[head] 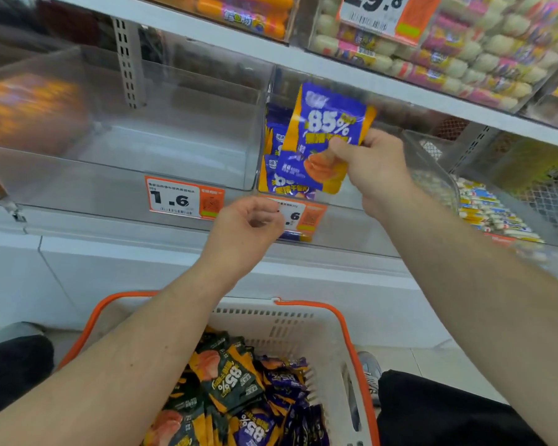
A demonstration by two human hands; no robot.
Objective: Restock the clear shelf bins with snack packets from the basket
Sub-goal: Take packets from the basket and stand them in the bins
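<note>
a shop shelf of clear bins fills the background. the right hand pinches a purple snack packet upright at the mouth of the middle bin, over others already inside. the left hand hangs loosely curled, holding nothing, above the white basket of packets.

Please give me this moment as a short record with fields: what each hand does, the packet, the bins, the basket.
right hand: right hand pinches the purple packet by its edge, in front of the purple-packet bin
left hand: left hand loosely curled, holds nothing, near a price tag
bin with purple packets: already holds some of the same kind
empty clear bin: empty clear bin to its left, nothing inside
basket: basket below, with purple and dark green packets
</note>
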